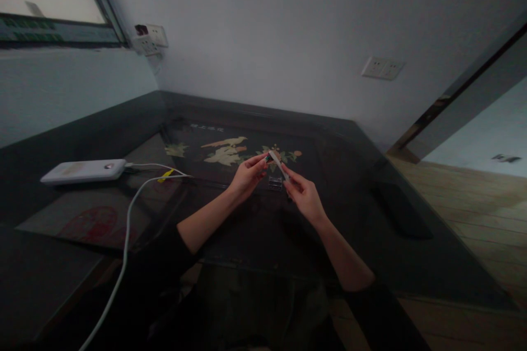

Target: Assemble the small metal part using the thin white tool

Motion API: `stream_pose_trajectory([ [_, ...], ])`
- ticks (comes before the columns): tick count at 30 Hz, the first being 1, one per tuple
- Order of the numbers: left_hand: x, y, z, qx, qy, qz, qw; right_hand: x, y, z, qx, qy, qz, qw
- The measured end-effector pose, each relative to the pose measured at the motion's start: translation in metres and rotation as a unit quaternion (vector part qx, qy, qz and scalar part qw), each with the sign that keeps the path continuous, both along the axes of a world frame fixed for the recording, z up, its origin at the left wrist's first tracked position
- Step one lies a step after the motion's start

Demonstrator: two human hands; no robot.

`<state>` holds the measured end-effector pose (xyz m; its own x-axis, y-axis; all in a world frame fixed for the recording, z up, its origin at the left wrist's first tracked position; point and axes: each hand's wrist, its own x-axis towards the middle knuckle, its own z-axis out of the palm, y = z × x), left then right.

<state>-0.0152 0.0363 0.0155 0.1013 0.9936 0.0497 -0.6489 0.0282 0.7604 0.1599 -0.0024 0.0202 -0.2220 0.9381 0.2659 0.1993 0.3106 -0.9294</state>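
Above the middle of the dark table, my left hand pinches a small item with a greenish tint, too small and dim to name. My right hand is closed on a thin pale strip, whose upper end meets the fingertips of my left hand. Just below and between the hands, a small clear object with dark lines lies on the tabletop. Its kind is hard to make out in the dim light.
On the left lies a white power bank with a white cable running toward me. A dark flat object rests at the right side of the table. Wall sockets sit behind.
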Motion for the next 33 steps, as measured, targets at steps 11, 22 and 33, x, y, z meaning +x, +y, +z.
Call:
stream_pose_trajectory([
  [11,-0.0016,-0.0006,0.0028,0.007,-0.014,-0.002,1.000,-0.0044,-0.0058,-0.0016,-0.081,0.105,0.098,0.986],
  [22,-0.0001,-0.0001,0.0006,0.001,-0.007,-0.007,1.000,0.0003,0.0012,-0.0013,-0.029,0.039,0.026,0.999],
  [33,-0.0006,0.0012,-0.0010,-0.003,-0.009,-0.001,1.000,-0.0006,-0.0007,-0.0018,-0.029,0.030,0.030,0.999],
])
